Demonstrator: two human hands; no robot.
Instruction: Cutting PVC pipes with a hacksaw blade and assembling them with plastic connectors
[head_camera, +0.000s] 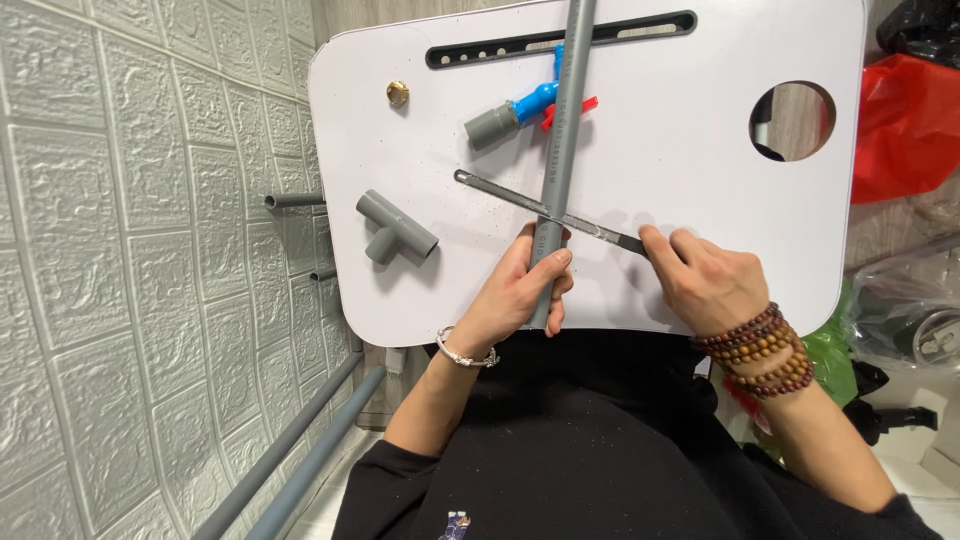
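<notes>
White and smooth, the small counter (690, 150) sits against a wall of grey embossed tiles (120, 250), with a round hole (792, 121) cut through it beyond the right hand. The left hand (520, 290) is wrapped around the near end of a long grey pipe (563, 140), thumb over the top, pressing it flat so it runs straight away from the person across the counter. The right hand (705, 280) is closed on the dark handle end of a thin saw blade (540, 208), which crosses the pipe at a slant just beyond the left hand's fingers and touches it. Fine dust speckles the counter around the crossing. Off to the left of the left hand lies a grey tee fitting (393, 226); farther out, beside the pipe, a blue and grey valve (515, 110) and a small brass nut (397, 95).
</notes>
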